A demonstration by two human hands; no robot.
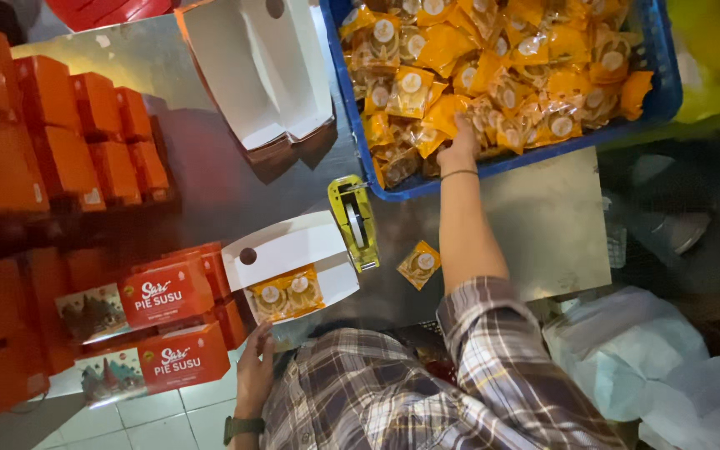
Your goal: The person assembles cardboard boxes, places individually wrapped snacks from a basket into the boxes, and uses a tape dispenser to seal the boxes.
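On the steel table (235, 179) in front of us sits an open white box (292, 262), its lid tipped back and its long axis running from lower left to upper right; 2 orange packets (287, 293) lie side by side inside it, each with a round pale label. Our left hand (254, 367) rests at the table's near edge just below this box, fingers loosely spread, holding nothing we can see. Our right hand (460, 142) reaches away into the blue crate (493, 162), fingertips buried among the heaped orange packets there, so we cannot tell whether it has closed on one. A single packet (419, 264) lies apart on the table beside our right forearm, turned cornerwise. Between box and crate stands a yellow tape dispenser (355, 221), pointing away from us. At left, stacks of orange cartons (68, 142) rise, and 2 red cartons (156, 329) with white lettering and a picture panel lie nearer. Another empty white box (256, 71) lies at the far edge, partly cut off.
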